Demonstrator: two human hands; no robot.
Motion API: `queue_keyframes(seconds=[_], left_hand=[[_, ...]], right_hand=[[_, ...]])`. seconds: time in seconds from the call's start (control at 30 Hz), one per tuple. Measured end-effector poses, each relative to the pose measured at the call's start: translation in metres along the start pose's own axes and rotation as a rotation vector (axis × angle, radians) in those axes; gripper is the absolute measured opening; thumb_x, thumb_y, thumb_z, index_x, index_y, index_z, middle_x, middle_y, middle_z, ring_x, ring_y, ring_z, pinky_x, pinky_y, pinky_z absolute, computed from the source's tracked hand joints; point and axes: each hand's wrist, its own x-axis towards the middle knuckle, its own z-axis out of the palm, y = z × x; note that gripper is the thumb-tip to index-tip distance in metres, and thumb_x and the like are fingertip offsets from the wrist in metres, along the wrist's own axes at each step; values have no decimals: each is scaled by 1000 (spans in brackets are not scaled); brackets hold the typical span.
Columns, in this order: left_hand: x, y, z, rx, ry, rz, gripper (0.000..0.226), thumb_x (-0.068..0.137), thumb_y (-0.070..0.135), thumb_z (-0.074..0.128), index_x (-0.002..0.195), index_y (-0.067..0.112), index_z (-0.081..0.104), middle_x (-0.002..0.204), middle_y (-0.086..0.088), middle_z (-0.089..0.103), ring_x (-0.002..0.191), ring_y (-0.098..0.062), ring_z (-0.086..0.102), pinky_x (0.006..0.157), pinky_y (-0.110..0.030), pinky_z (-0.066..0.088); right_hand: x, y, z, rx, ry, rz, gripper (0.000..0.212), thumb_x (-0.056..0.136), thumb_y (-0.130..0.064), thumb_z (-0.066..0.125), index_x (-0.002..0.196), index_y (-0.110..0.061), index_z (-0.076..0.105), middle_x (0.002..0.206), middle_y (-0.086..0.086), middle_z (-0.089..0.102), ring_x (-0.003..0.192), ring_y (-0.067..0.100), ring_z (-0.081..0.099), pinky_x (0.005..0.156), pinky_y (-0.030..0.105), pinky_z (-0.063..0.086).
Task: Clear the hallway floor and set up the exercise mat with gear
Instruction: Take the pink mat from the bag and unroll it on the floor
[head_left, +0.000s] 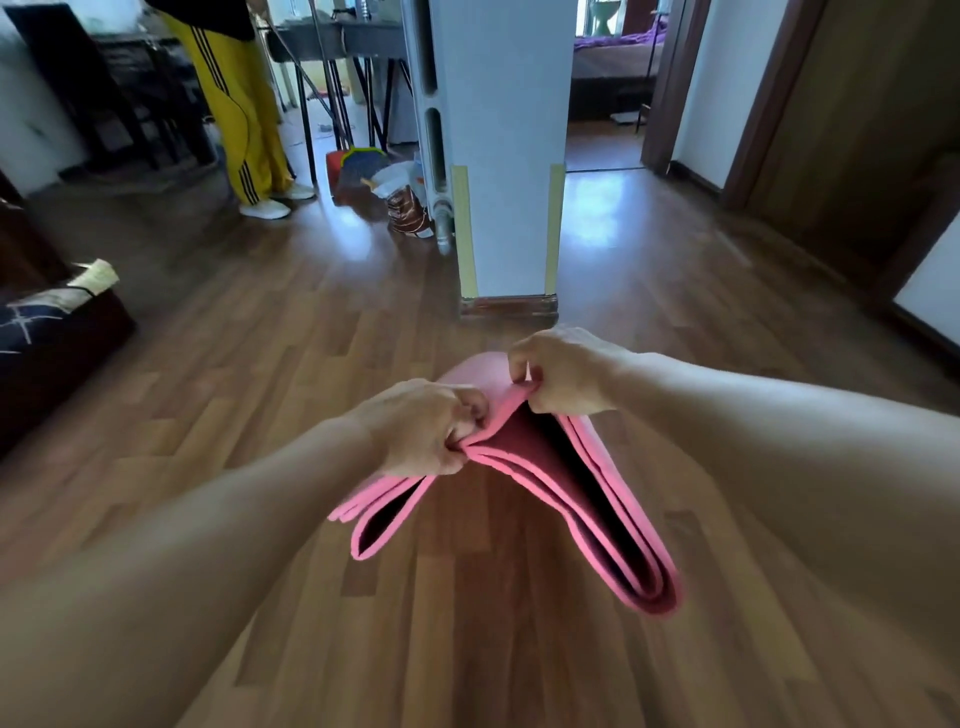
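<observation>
I hold a folded pink exercise mat (587, 499) in the air above the wooden floor (467, 649). Its layers hang down in loops toward me, with a darker inside showing. My left hand (426, 426) pinches the mat's top edge on the left. A short way to the right, my right hand (561, 371) grips the same edge. Both hands are close together at the centre of the view.
A white wall end with taped corners (506, 208) stands just ahead. Bags and a dustpan (384, 182) lie left of it by a radiator. A person in yellow trousers (244, 104) stands far left. A dark bench (52, 343) sits at left. A doorway (613, 78) opens to a bedroom.
</observation>
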Motion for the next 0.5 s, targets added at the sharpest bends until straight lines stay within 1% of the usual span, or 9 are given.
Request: queue_keyframes(seconds=[0.07, 0.13, 0.17, 0.23, 0.27, 0.33, 0.4, 0.43, 0.5], left_hand=[[0, 6, -1, -88, -34, -57, 41, 71, 29, 71, 58, 19, 34, 74, 14, 52, 57, -6, 44, 56, -23, 35], [1, 11, -4, -178, -87, -145, 36, 70, 32, 75, 66, 24, 40, 70, 13, 53, 61, -6, 50, 55, -27, 39], [1, 13, -4, -238, -122, -187, 33, 69, 32, 76, 70, 27, 44, 72, 13, 56, 64, -7, 54, 57, -28, 42], [4, 20, -3, -364, -211, -236, 28, 69, 29, 77, 78, 31, 51, 80, 12, 64, 72, -11, 63, 66, -32, 51], [6, 23, 0, -416, -271, -247, 27, 69, 28, 77, 84, 31, 54, 83, 11, 67, 73, -12, 66, 70, -33, 54], [9, 27, 8, -485, -408, -282, 24, 71, 32, 76, 90, 30, 61, 87, 10, 71, 73, -12, 70, 73, -31, 56], [10, 28, 17, -481, -517, -307, 21, 72, 39, 75, 89, 32, 64, 93, 11, 71, 76, -12, 71, 72, -27, 54], [11, 27, 22, -463, -553, -313, 20, 74, 39, 74, 91, 33, 64, 98, 10, 69, 79, -13, 70, 73, -27, 54], [9, 25, 32, -395, -596, -326, 20, 81, 31, 70, 99, 29, 64, 106, 6, 67, 83, -16, 69, 79, -31, 55]], right_hand=[[0, -5, 8, -35, 7, 1, 18, 70, -12, 58, 78, -28, 57, 85, -4, 56, 80, 20, 54, 56, 26, 41], [-2, -9, 15, -48, 2, 10, 16, 68, -12, 57, 72, -28, 56, 79, -5, 54, 78, 22, 55, 57, 27, 43], [-4, -10, 19, -56, -7, 5, 16, 68, -12, 57, 69, -27, 54, 75, -7, 51, 77, 22, 54, 54, 26, 42], [-11, -12, 27, -85, -44, -8, 20, 69, -12, 56, 62, -29, 49, 70, -10, 46, 73, 21, 52, 50, 23, 35], [-15, -13, 33, -96, -71, -11, 25, 69, -11, 55, 57, -30, 46, 69, -10, 46, 71, 20, 51, 49, 22, 33], [-22, -15, 47, -98, -142, -14, 29, 69, -8, 54, 52, -29, 42, 66, -8, 49, 61, 18, 49, 45, 22, 30], [-27, -15, 60, -129, -238, -15, 21, 67, -6, 54, 55, -22, 47, 64, -3, 53, 54, 16, 48, 42, 21, 30], [-30, -16, 67, -151, -293, -20, 16, 67, -6, 55, 59, -19, 52, 67, -1, 57, 53, 17, 50, 42, 20, 32], [-36, -16, 80, -154, -430, -15, 11, 66, -6, 57, 70, -16, 60, 76, 4, 64, 60, 20, 58, 45, 20, 38]])
